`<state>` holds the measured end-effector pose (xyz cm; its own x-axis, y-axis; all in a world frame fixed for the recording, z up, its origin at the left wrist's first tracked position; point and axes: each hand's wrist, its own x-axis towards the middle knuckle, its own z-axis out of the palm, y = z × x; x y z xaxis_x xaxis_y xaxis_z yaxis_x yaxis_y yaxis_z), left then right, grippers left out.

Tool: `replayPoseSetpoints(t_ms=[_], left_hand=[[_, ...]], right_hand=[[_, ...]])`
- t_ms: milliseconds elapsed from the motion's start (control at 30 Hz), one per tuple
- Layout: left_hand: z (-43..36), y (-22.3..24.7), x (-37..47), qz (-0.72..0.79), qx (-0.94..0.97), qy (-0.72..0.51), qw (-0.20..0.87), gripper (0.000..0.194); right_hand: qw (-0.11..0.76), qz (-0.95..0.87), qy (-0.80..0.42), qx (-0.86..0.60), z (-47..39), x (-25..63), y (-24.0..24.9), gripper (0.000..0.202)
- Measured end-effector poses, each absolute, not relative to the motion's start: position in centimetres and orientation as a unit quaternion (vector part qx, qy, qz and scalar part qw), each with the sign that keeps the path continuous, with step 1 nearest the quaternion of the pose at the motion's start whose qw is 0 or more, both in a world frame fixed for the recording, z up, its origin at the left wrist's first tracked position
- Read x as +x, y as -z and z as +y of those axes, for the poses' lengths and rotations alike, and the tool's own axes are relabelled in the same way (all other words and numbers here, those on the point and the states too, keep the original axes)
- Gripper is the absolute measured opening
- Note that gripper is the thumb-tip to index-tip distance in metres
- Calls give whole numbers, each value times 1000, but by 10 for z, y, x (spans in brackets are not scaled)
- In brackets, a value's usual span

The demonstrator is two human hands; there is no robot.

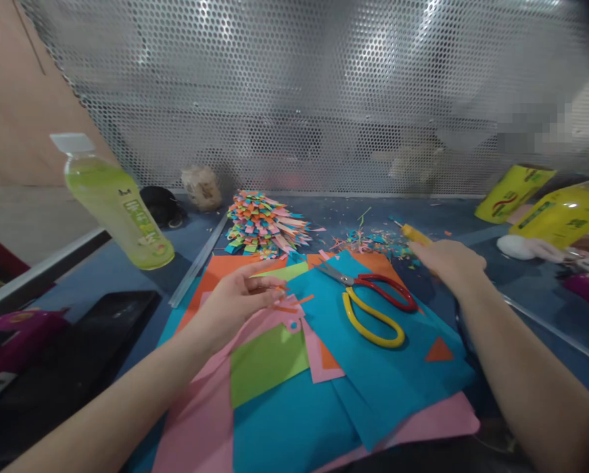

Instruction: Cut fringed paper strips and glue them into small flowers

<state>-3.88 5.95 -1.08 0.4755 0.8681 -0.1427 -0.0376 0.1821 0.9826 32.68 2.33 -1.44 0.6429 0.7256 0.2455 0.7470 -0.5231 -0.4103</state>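
My left hand [242,297] is over the paper sheets, its fingertips pinched on a small orange paper strip [288,308]. Stretched out to the right, my right hand [449,263] has its fingers on a slim yellow-handled tool [417,235] with a thin tip pointing away; its exact kind is unclear. Scissors [348,280] with one red and one yellow handle loop lie slightly apart on a blue sheet [373,387]. Beneath and around it are pink paper [196,420], a green piece [269,361] and an orange triangle [439,350].
Behind the sheets stand a pile of multicoloured folded strips [265,223] and scattered paper scraps [368,240]. A green drink bottle [121,203], a clear ruler-like strip [198,263] and a black tray-like object [92,348] are left. Yellow bottles [570,210] stand right; a perforated metal panel [294,79] rises behind.
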Motion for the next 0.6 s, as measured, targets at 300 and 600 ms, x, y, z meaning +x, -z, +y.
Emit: replayPoseSetpoints(t_ms=[300,600], left_hand=[[50,-1,-33,388,419,-368,734,68],[51,-1,-39,372,365,-269,810,55]], right_hand=[[375,-508,26,-775,9,242,-6,38],[500,-623,-7,-601,-6,201,12,51]])
